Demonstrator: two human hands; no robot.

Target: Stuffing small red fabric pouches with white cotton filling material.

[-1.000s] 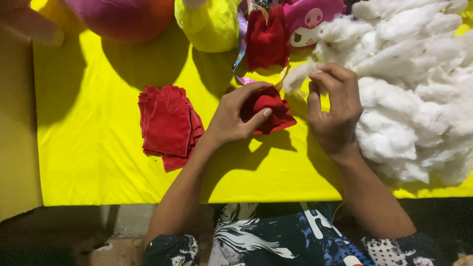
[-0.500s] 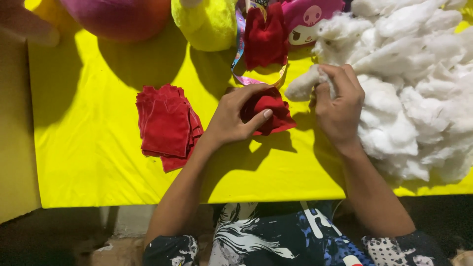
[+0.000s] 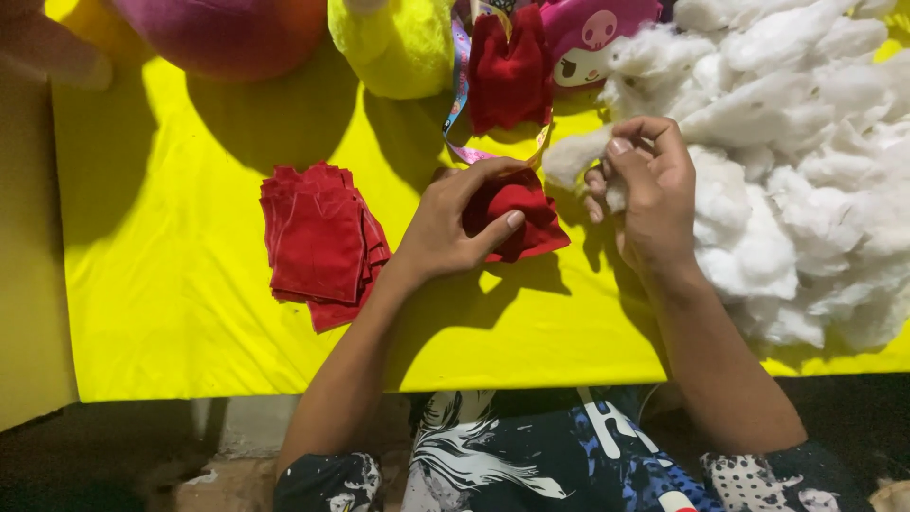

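My left hand [image 3: 455,223] grips a small red fabric piece [image 3: 526,223] that rests on the yellow cloth [image 3: 171,313]. My right hand [image 3: 645,190] pinches a tuft of white stuffing [image 3: 573,156] at the edge of the big white stuffing pile [image 3: 806,142], just right of the red piece. A stack of flat red fabric pieces [image 3: 318,242] lies to the left of my left hand.
Along the far edge sit a large pink plush [image 3: 227,33], a yellow plush [image 3: 393,43], a red stuffed piece [image 3: 512,76] with a ribbon, and a pink plush face [image 3: 592,38]. The cloth's front edge runs near my lap.
My right hand has reached right into the stuffing pile and closed on a tuft. My left hand stays on the red fabric piece.
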